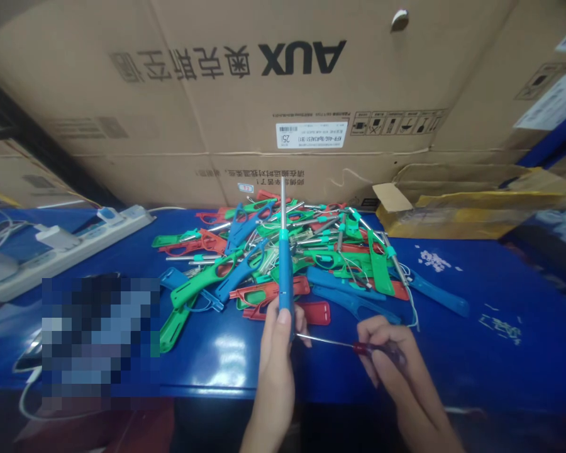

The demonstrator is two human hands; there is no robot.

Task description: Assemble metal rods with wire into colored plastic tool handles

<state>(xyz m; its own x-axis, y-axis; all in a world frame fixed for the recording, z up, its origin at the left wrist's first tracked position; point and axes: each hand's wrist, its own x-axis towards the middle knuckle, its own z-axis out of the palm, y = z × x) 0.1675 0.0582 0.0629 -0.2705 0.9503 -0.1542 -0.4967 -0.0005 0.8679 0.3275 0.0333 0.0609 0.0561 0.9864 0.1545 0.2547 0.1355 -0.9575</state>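
head view: what has the left hand (276, 352) got?

"it's wrapped round the lower end of a blue lighter (285, 270), whose metal tube (283, 204) points up and away from that hand."

"and the right hand (397, 343)?"

"fingers curled about a screwdriver (359, 348), which reaches leftward from that hand to the lighter's side, near the left fingers. i can't tell whether its tip is engaged."

"so which step?"

"my guess: screwdriver work on that handle. loose casings (202, 281) are heaped just beyond both hands."

"what does the next move call for?"

"probably a steady left grip, the tip well lined up, and a controlled turn of the right wrist."
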